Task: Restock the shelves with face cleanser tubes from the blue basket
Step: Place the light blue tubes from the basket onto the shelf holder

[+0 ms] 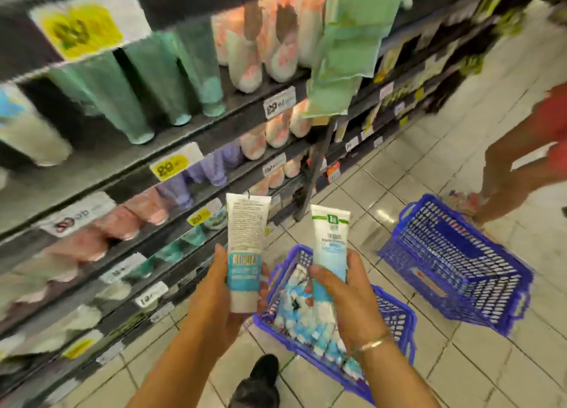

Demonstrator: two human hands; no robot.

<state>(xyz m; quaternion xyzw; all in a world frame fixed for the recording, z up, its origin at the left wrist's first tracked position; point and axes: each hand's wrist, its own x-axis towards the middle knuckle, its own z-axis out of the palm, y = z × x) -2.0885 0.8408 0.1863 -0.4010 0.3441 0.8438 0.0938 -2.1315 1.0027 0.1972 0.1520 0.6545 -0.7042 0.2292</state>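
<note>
My left hand (214,297) grips a white and blue cleanser tube (245,242) upright, its printed back and barcode facing me. My right hand (346,294) holds a second white and blue tube (329,242) upright, label side toward me. Both hands hover above a blue basket (395,318) on the floor, which holds several more white and blue tubes (306,318). The shelves (196,128) rise to the left, stocked with green, pink, purple and white tubes.
A second blue basket (460,266) lies tipped on the tiled floor to the right. Another person's legs (515,168) stand beyond it. A green hanging product strip (346,45) dangles from the shelf post. My black shoe (257,383) is below my arms.
</note>
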